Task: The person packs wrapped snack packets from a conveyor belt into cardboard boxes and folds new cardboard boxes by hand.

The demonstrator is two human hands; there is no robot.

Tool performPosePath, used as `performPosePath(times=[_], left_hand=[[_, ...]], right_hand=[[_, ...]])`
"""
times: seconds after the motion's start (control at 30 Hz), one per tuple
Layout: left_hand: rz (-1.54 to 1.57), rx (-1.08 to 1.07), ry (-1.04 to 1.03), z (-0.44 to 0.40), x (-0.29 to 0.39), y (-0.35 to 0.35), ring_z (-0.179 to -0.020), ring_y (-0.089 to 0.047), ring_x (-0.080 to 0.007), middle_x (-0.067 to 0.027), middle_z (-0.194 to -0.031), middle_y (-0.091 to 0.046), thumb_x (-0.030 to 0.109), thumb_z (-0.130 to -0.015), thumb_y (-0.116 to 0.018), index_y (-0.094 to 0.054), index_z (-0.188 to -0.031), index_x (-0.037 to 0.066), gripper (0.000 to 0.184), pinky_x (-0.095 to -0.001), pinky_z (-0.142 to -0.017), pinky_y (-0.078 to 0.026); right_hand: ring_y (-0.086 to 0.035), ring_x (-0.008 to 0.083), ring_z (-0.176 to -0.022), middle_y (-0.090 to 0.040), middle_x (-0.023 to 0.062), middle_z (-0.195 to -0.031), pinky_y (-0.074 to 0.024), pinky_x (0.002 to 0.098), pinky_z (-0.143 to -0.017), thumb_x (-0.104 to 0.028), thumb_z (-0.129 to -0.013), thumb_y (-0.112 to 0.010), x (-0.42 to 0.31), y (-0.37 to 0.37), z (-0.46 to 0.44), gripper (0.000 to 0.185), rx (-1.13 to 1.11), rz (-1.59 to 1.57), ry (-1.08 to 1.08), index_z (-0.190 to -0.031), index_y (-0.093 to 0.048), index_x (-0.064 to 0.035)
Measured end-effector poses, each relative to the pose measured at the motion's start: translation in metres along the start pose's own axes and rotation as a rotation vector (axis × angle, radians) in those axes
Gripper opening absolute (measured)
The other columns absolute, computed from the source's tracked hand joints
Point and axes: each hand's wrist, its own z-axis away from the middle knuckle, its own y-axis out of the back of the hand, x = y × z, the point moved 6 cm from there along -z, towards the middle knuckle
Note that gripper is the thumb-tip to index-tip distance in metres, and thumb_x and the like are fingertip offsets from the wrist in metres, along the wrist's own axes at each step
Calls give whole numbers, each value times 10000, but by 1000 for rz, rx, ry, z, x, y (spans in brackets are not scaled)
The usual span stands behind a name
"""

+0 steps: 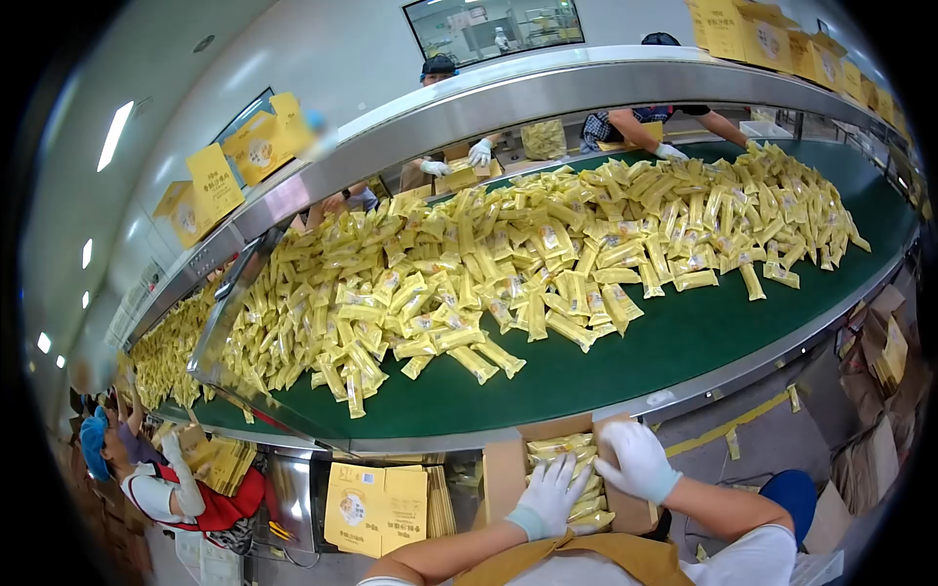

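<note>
An open cardboard box stands in front of me at the belt's near edge, holding a row of yellow wrapped packets. My left hand, in a white glove, lies on the packets with its fingers stretched out. At the box's right side is my gloved right hand, its thumb and fingers apart at the ends of the packets. Neither hand visibly lifts a packet. Beyond the box, a big heap of loose yellow packets covers much of the green conveyor belt.
Folded yellow cartons stand left of my box. A co-worker in a red apron holds cartons farther left. Gloved co-workers' hands work across the belt, below a metal shelf bearing yellow boxes. Cardboard is stacked at right.
</note>
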Motion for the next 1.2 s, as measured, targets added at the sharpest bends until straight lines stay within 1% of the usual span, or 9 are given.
performPosePath(times=[0.07,0.17,0.3,0.6,0.77,0.87,0.93,1.03,1.2], left_hand=[[-6,-80,29,-6,1,-2,-1459,-260,-468,-334,-1539,-303,794,-834,-460,-266,-1534,-57,1118,-569,-1147,-234],[41,-148,19,-10,-2,-1,-1467,-234,-485,-340,-1540,-295,792,-846,-428,-244,-1545,-55,1113,-567,-1155,-225],[189,8,-6,1,-8,4,-1464,-257,-475,-338,-1542,-294,721,-861,-506,-232,-1557,-25,1056,-576,-1178,-192],[1041,1205,685,104,-103,1,-1114,-640,-294,-190,-1209,-649,-62,-914,-451,-552,-1309,-48,408,-391,-971,-506],[941,180,703,80,-107,-136,-1068,-670,-288,-195,-1229,-662,259,-961,-617,-577,-1366,96,438,-388,-930,-543],[1721,285,365,35,-46,-133,-1253,-552,-296,-227,-1479,-439,211,-856,-769,-181,-1567,83,931,-392,-1015,-501],[2050,384,149,11,-43,-167,-1225,-560,-287,-190,-1473,-442,212,-848,-772,-202,-1516,50,893,-389,-1004,-502],[1584,706,73,6,-70,-155,-1061,-671,-269,-117,-1298,-638,264,-929,-669,-555,-1353,56,486,-383,-923,-541],[1168,756,327,-5,-132,-74,-1062,-652,-241,-110,-1256,-646,245,-930,-675,-564,-1329,50,458,-373,-923,-531]], right_hand=[[-638,371,-766,-635,151,-800,-524,450,-714,-358,-823,-700,10,-3,-21,345,274,40,-24,-820,-649,-17],[-672,399,-845,-694,216,-871,-540,453,-759,-427,-839,-685,55,-67,-42,473,-379,66,-443,-880,-688,44],[-688,379,-906,-720,198,-931,-549,442,-789,-476,-867,-666,86,-103,-40,466,-468,-28,-437,-983,-731,-30],[-669,304,-737,-684,73,-835,-545,390,-662,-230,-826,-712,26,13,-14,161,98,-10,-110,-974,-749,-178],[-670,350,-766,-693,112,-841,-541,430,-683,-197,-857,-679,62,33,-7,128,358,-6,-457,-935,-741,-116],[-655,429,-803,-683,200,-825,-530,493,-705,-319,-902,-648,86,22,-11,265,182,59,-666,-897,-725,-66],[-649,440,-781,-675,217,-794,-526,495,-689,-328,-914,-640,92,12,-15,302,113,48,-639,-886,-712,-36],[-641,443,-745,-666,236,-776,-513,470,-656,-290,-934,-635,97,6,-21,307,95,-35,-594,-895,-697,8],[-649,272,-771,-672,187,-855,-490,359,-698,-275,-978,-567,43,79,-73,380,221,-440,-423,-1014,-657,93]])
